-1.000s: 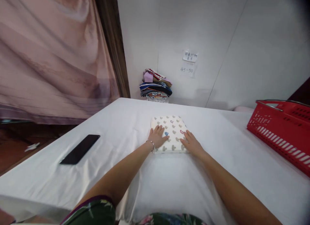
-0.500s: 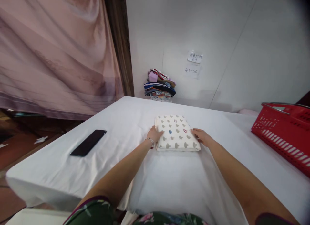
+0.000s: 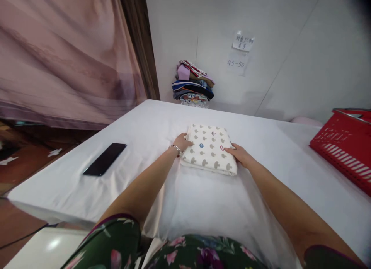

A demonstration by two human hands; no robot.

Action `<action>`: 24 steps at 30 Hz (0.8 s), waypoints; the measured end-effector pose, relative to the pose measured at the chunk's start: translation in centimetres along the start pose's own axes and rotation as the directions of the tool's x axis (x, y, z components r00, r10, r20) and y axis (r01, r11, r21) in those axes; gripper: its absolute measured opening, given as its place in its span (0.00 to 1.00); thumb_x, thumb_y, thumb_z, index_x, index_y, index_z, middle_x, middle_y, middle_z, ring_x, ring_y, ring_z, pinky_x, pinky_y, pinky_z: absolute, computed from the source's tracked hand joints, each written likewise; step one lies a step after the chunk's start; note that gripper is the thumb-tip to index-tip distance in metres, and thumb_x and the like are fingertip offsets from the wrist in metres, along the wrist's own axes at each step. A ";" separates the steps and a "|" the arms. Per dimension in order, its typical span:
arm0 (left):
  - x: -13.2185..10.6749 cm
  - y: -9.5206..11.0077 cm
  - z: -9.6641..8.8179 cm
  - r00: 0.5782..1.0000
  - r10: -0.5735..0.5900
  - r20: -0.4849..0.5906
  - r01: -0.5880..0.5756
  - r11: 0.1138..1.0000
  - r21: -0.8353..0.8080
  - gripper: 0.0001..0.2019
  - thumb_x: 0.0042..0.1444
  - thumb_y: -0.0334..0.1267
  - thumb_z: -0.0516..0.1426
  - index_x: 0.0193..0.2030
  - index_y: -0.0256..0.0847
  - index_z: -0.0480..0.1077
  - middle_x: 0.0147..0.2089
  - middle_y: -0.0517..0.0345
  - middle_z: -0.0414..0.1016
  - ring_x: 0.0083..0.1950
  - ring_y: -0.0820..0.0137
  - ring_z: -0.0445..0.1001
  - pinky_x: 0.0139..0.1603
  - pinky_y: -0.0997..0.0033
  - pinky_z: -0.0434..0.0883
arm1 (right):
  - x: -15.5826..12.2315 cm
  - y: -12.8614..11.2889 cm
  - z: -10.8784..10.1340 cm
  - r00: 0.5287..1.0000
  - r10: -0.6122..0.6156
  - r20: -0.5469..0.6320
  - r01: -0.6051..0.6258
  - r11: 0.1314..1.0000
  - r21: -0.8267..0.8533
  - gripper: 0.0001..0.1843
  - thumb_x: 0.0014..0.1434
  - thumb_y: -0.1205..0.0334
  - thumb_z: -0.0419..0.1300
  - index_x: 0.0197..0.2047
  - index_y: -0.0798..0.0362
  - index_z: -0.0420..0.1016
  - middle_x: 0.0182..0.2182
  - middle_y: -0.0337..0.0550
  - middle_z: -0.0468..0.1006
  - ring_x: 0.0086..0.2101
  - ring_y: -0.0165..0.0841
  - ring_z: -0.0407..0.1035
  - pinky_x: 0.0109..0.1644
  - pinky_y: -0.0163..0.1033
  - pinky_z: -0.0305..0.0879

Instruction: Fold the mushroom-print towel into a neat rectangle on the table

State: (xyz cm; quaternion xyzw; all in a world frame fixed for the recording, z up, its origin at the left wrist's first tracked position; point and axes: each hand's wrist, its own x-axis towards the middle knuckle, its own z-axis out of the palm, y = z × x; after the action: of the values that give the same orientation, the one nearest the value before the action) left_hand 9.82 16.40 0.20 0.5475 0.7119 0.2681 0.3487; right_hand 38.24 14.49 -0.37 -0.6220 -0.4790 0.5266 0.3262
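A folded cream cloth (image 3: 208,149) printed with small grey shapes lies on the white-covered table (image 3: 203,199). My left hand (image 3: 182,141) grips its left edge, fingers tucked against the fold; a bracelet sits on that wrist. My right hand (image 3: 239,153) holds the right edge, thumb on top and fingers under or beside the cloth. The cloth looks slightly raised or tilted between the two hands.
A black phone (image 3: 104,164) lies on the table's left side. A red plastic basket (image 3: 344,145) stands at the right edge. A stack of folded clothes (image 3: 193,83) sits against the white wall at the back. A pink curtain (image 3: 63,56) hangs at left.
Both hands slid off the top of the folded cloth to its left and right edges and now grip it. The cloth has turned slightly.
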 end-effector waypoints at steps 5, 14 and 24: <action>-1.1 -1.3 -0.3 1.000 0.021 0.018 -0.018 0.986 -0.163 0.30 0.45 0.43 0.62 0.55 0.38 0.61 0.50 0.50 0.71 0.44 0.68 0.73 0.42 0.75 0.69 | -0.7 0.7 0.2 0.964 -0.202 -0.172 0.117 0.906 -0.408 0.35 0.49 0.45 0.59 0.57 0.53 0.63 0.44 0.51 0.74 0.39 0.41 0.70 0.43 0.44 0.65; -4.7 -4.2 -2.1 0.999 0.002 0.037 0.010 0.948 -0.317 0.09 0.47 0.38 0.58 0.34 0.36 0.72 0.31 0.57 0.75 0.28 0.75 0.72 0.28 0.77 0.68 | -5.9 -0.3 3.8 0.650 -0.751 0.117 0.657 0.477 -0.584 0.17 0.58 0.54 0.50 0.48 0.48 0.70 0.49 0.44 0.69 0.48 0.38 0.64 0.46 0.43 0.64; -7.9 -5.5 -3.0 0.981 0.153 0.118 -0.168 0.977 0.133 0.06 0.43 0.36 0.57 0.28 0.41 0.74 0.27 0.61 0.75 0.31 0.73 0.71 0.30 0.77 0.63 | -6.5 -2.0 12.7 0.545 -0.709 0.447 0.750 0.175 -0.637 0.15 0.56 0.61 0.54 0.47 0.51 0.69 0.43 0.46 0.73 0.44 0.40 0.64 0.46 0.44 0.58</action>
State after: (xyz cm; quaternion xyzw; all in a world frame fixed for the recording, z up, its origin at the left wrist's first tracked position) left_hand 5.43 7.37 -0.55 0.6402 0.6629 0.2142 0.3238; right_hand 25.54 7.77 0.76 -0.3763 -0.8979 0.0567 0.2212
